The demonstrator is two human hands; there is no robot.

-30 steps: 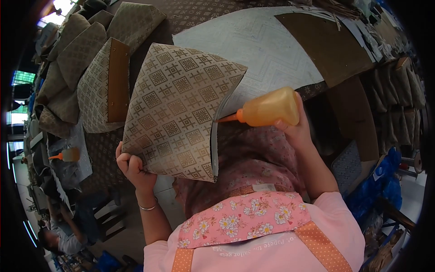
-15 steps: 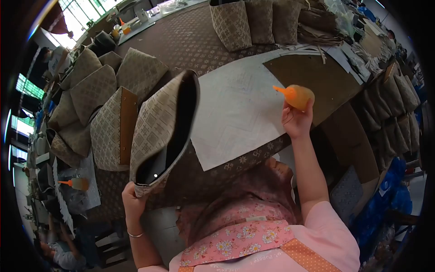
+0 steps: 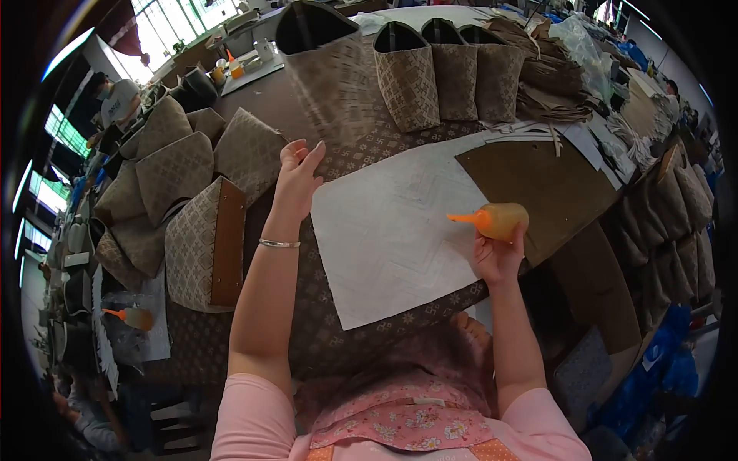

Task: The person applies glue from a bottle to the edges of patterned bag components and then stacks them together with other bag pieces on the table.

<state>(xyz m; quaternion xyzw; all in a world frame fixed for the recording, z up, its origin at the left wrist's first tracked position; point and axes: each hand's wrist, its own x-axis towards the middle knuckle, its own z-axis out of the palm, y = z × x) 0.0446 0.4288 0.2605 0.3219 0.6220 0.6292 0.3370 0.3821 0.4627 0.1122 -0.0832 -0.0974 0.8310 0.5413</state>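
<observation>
My left hand reaches forward over the table, fingers apart, holding nothing. Just beyond it a patterned bag body, blurred by motion, has its dark open mouth toward the back. My right hand is closed round a squeeze bottle of yellowish liquid. The bottle's orange nozzle points left, above a white sheet on the table. Left of the sheet, near my left forearm, stands a patterned bag body with a brown panel.
Three bag bodies stand in a row at the back. More bag pieces are heaped on the left, near a second orange-tipped bottle. A brown board lies right of the sheet. Another person is at the far left.
The bag body my left hand held at the near left has moved to the back of the table, and that hand has let go. The bottle in my right hand has shifted slightly nearer.
</observation>
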